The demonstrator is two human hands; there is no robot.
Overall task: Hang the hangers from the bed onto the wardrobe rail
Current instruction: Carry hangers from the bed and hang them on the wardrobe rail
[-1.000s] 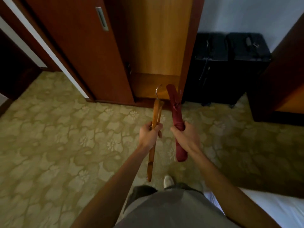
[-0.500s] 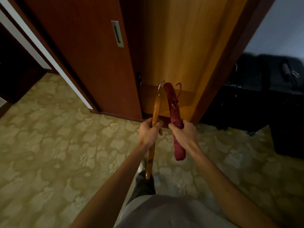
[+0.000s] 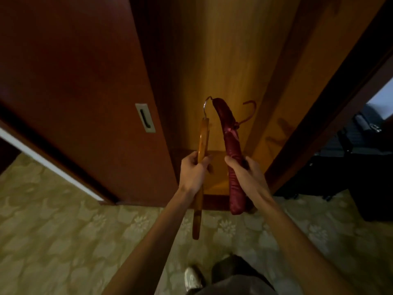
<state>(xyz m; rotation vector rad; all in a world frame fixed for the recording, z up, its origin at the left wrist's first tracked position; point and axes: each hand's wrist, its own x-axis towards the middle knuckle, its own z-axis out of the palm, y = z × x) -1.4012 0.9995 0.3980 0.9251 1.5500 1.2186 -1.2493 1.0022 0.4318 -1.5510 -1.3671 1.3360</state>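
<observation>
Stood before the open wardrobe (image 3: 223, 71), both arms stretched forward and down. Left hand (image 3: 194, 172) curled tight around the wooden hanger (image 3: 201, 145), gripped near its middle; hanger held almost upright and seen edge-on, lower end hanging past the wrist toward the carpet (image 3: 53, 231), metal hook (image 3: 206, 106) at the top curving rightward. Right hand (image 3: 246, 174) wrapped around the red padded hanger (image 3: 230, 137), fingers closed on its lower half; padded body leaned slightly left at the top, so its upper tip sat just beside the wooden hanger's hook, whether touching could not be told. Red-covered hook (image 3: 249, 111) stuck out to the right from the padded hanger's middle, with a small ribbon bow at its base. Both hangers held side by side in front of the wardrobe's pale wooden interior, low against the opening. Rail not in sight. Dark reddish sliding door (image 3: 74, 81) to the left, recessed handle (image 3: 145, 118) set into it. Dark luggage (image 3: 350, 162) on the floor at the far right, partly hidden by the wardrobe frame. Light shoe (image 3: 192, 278) and grey trouser leg at the bottom edge, planted on the floral-patterned carpet.
</observation>
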